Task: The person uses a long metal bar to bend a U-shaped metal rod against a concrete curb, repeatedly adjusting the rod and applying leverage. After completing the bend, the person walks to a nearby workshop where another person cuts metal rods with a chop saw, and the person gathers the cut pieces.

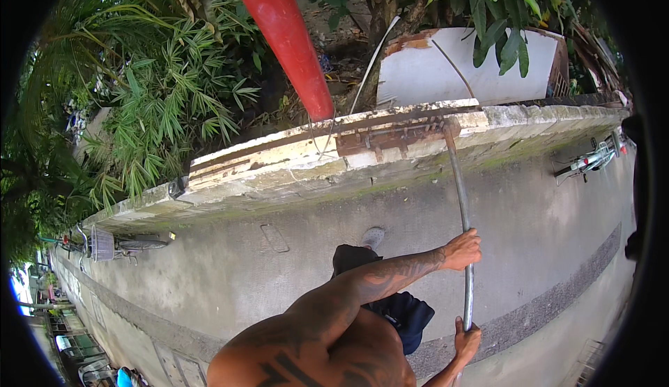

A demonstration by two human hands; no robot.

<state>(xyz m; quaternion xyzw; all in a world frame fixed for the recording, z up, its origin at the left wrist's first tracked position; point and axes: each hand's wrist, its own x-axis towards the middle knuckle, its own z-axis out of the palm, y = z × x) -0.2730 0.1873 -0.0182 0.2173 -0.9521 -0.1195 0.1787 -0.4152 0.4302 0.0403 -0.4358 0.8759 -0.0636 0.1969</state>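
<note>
My left hand [461, 250] is closed around a long grey metal pipe [460, 185], with my tattooed arm stretched toward it. My right hand [467, 339] grips the same pipe lower down in the picture. The pipe's far end meets a rusty metal fitting with short pegs [390, 136], set on a worn, cream-painted board [258, 158] on top of a low wall. Thin bent rods [362, 84] rise beside the board.
A red tapered post [282, 42] stands behind the wall among plants [153, 101], near a broken white panel [453, 66]. Bicycles lean at the left [104, 244] and right [585, 160] along the concrete path [209, 282]. My shoe [373, 237] shows below the wall.
</note>
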